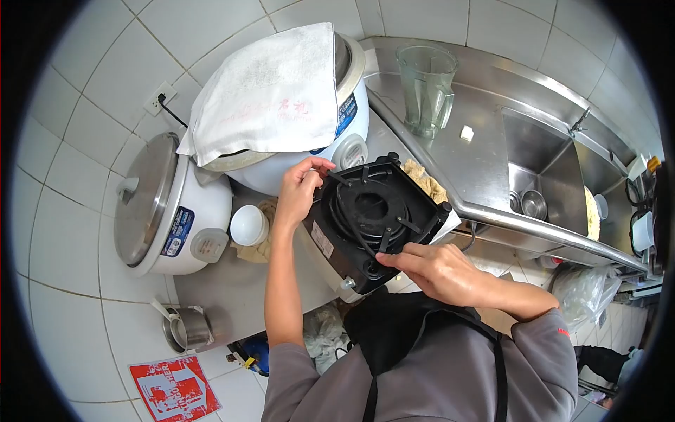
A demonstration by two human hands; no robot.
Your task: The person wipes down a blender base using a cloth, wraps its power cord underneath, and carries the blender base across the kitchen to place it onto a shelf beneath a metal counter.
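In front of me is a black portable gas stove [330, 243], with a round burner [370, 205] in its middle. A black pot support [343, 214] with several prongs lies around or just above the burner; I cannot tell if it is lifted. My left hand [301, 190] is closed at the upper left, thumb and finger pinching a prong of the support. At the lower right my right hand [439, 273] pinches another prong near the stove's knob [371, 269]. A folded tan cloth [425, 181] sits behind the stove's right corner.
Two large rice cookers [172, 211] stand left and behind, one under a white towel [274, 91]. A white bowl [247, 225] is on the counter. A blender jug [427, 91] stands beside the steel sink [541, 158]. A metal pot [188, 329] is at lower left.
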